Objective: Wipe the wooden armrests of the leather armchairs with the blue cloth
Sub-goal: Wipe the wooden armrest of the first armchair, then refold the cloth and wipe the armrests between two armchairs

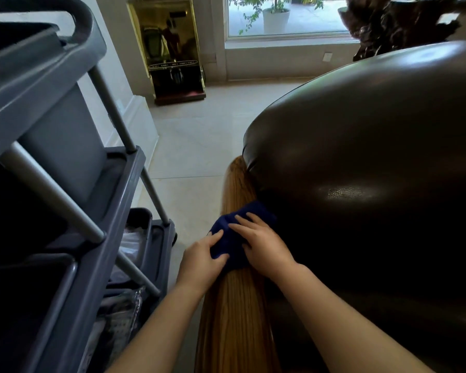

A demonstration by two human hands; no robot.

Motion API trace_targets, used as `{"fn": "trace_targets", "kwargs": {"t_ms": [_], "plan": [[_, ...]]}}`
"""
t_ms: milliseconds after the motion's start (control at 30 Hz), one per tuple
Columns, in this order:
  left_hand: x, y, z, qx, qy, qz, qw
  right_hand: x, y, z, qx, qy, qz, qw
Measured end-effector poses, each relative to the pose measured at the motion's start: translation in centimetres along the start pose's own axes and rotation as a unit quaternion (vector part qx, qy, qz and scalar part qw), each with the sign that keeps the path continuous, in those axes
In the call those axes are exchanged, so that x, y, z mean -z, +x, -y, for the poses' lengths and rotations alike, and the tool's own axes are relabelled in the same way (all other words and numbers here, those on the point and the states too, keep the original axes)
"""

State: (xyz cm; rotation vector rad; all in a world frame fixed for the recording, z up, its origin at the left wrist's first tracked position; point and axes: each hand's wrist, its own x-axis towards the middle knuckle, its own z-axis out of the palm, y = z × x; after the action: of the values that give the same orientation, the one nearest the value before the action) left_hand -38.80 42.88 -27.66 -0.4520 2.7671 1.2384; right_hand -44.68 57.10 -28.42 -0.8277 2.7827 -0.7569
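- The left hand (199, 261) lies flat on the near-left edge of the blue cloth (233, 238), fingers spread and pressing down; its grip is open, pinning the fabric and not pinching it.
- The right hand (264, 246) rests on the right half of the cloth, palm down with fingers splayed toward the far end, likewise an open, pressing grip.
- The cloth is bunched between and under both hands, draped over the top of the wooden armrest (234, 316) about midway along its visible length, touching the dark leather armchair (374, 162) on its right side.
- To do this stroke well, I would judge that even pressure from both palms matters, with the cloth pushed along the grain toward the far rounded end, and wrapped over the left flank so the side gets wiped too.
- The seam where wood meets leather probably needs a fingertip pass.
- A grey cleaning cart (65, 157) stands close on the left, leaving little elbow room.
- Hidden: the wood under the cloth, the armrest's near end cut off by the bottom edge, and its far tip tucked behind the leather bulge.
- The other armrest and any other chairs are out of view.
- Whether the cloth is damp cannot be told.
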Motion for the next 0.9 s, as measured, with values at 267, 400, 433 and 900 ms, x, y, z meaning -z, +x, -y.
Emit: {"fn": "trace_targets", "kwargs": {"t_ms": [267,400,433,900], "plan": [[2.7,-3.7,-2.5,0.007,0.042,-0.004,0.999,2.3,-4.5,3.6,-0.104,0.050,-0.019,0.993],[6.2,-5.1,-7.9,-0.019,0.035,0.052,0.998,9.0,-6.3,4.0,-0.125,0.136,0.019,0.983],[7.1,-5.7,-9.6,-0.029,0.029,0.068,0.997,10.9,-7.0,4.2,-0.123,0.145,0.024,0.981],[17.1,-22.6,-36.0,-0.135,-0.031,0.187,0.973,40.4,-25.1,13.5,-0.106,0.145,-0.051,0.982]]}}
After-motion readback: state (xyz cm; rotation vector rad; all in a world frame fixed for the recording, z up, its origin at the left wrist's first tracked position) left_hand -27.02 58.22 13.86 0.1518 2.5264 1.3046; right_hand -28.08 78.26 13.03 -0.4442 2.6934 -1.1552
